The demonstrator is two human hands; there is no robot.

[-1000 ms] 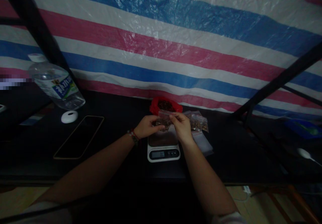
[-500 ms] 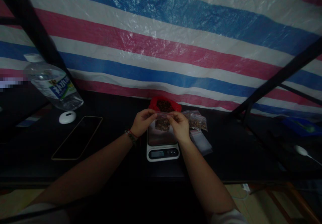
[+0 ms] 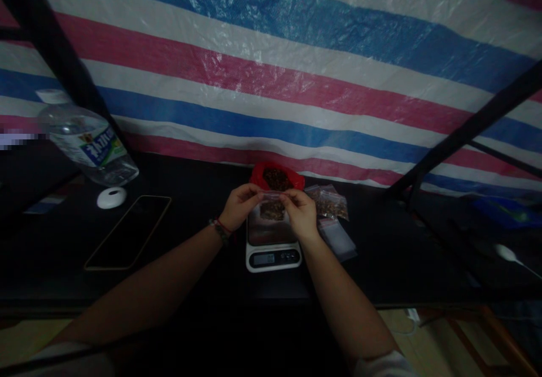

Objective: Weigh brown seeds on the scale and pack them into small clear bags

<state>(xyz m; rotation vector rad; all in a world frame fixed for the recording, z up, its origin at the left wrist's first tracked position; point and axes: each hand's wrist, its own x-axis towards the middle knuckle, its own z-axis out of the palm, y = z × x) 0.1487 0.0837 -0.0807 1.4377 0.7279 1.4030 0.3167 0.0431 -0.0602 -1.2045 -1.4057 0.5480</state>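
Observation:
A small clear zip bag [image 3: 272, 210] with brown bits in it hangs between my hands over a white digital scale [image 3: 274, 259]. My left hand [image 3: 240, 206] pinches the bag's top edge at its left end, and my right hand [image 3: 301, 210] pinches the same edge at the right. Just behind, a red bag [image 3: 259, 177] stands open, full of dark brown bits [image 3: 277, 179]. Right of my right hand lie filled zip bags [image 3: 332, 203] and, nearer me, flat zip bags [image 3: 339, 238] that look unfilled. The scale's display reads what looks like zero.
On the left of the black table [image 3: 203, 284] are a phone [image 3: 129, 232], a white round object [image 3: 112, 197] and a large clear bottle [image 3: 88, 140]. Dark metal bars [image 3: 461, 126] slant at both sides. A striped plastic sheet [image 3: 271, 83] hangs behind. A white cable [image 3: 514, 255] lies far right.
Both hands keep their pinch on the bag's top edge with hardly any movement. The whole view has shifted very slightly.

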